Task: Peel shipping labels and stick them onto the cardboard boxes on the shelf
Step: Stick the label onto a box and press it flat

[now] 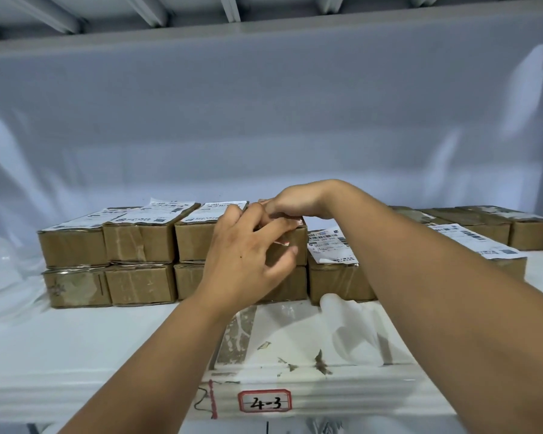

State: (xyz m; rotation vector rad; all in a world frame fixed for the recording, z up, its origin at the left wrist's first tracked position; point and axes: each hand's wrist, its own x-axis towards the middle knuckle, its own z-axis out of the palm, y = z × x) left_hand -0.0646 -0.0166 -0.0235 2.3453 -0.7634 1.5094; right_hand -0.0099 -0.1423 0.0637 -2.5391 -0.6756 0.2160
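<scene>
Shelf tag [265, 400]: red-bordered, handwritten "4-3".
Printed labels [157, 213]: barcodes visible, text too blurred to read.
Cardboard box [300, 238]: top tier of the stack, short end facing front, long axis running back into the shelf [76, 339].
Shipping label [283, 243]: white slip with a red edge, at the box's front top edge.
Left hand [248, 245]: fingers curled over the slip.
Right hand [295, 202]: bent over the box top, its grip cannot be told.
</scene>
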